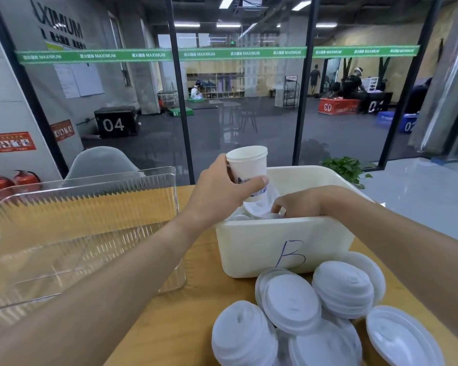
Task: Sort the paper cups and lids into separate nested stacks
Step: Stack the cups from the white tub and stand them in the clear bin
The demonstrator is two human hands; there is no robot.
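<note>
Left hand [220,186] grips a short nested stack of white paper cups with blue print [246,171], thumb across the front and fingers wrapped behind, holding it upright above the cream plastic bin marked "B" [283,244]. It is likely kept there so the next cup can be dropped straight in. Right hand [299,204] reaches down inside the bin, fingers curled at another white cup [261,207] lying tilted there; whether it is pinched or only touched, I cannot tell, the bin wall hides the fingertips. More white pieces sit deeper in the bin, unclear which kind.

White plastic domed lids [291,302] lie in loose small stacks on the wooden table [169,326], just in front of the bin, so lids look set aside for later nesting. Clear ribbed plastic tray [90,220] stands to the left, nothing visible in it, probably the place for finished stacks.

Judgement: cup stacking in progress, lids only partly nested.
</note>
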